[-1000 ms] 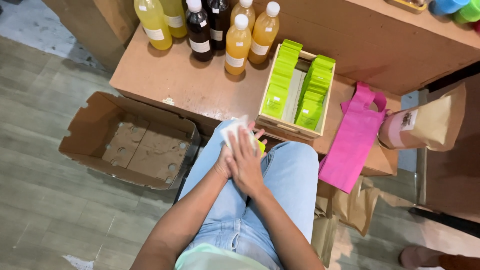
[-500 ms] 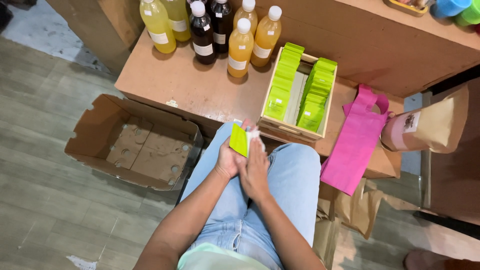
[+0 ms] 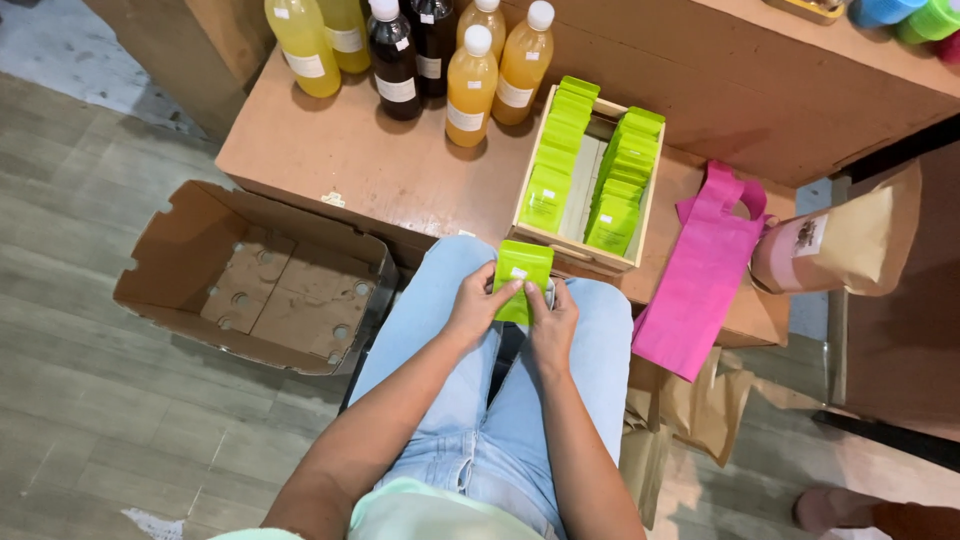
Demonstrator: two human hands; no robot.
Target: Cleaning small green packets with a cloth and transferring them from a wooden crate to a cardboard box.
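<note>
While the person sits with knees against the low brown worktop (image 3: 400, 170), both hands meet over the lap on a small flat lime-green pouch with a pale label (image 3: 522, 270). The left hand (image 3: 478, 305) grasps the pouch's left edge, thumb laid across its face; the right hand (image 3: 553, 320) pinches its lower right corner, and something pale shows between the two hands (too hidden to identify). The pouch is held upright above the light-blue jeans (image 3: 590, 350), just in front of the open shallow wooden tray (image 3: 648, 200) and not touching it.

The tray stands on the worktop and holds two rows of like green pouches (image 3: 618, 185), standing on edge and leaning back, with a bare gap between the rows. Judged from this layout, a pouch goes in well if it is kept flat and uncreased, label facing the same way as its neighbours, and slid in at the near end of a row, so that the row is not tipped. A grip on the edges, as here, should spare the face from bending.

Behind the tray stand plastic bottles of yellow, orange and dark liquid with white caps (image 3: 468, 85). To the right lie a flat magenta bag with cut handles (image 3: 700, 290) and a brown paper pouch with a pink window (image 3: 850, 245). An open brown cardboard box (image 3: 255, 280) sits on the grey plank floor (image 3: 90, 420) on the person's left.
</note>
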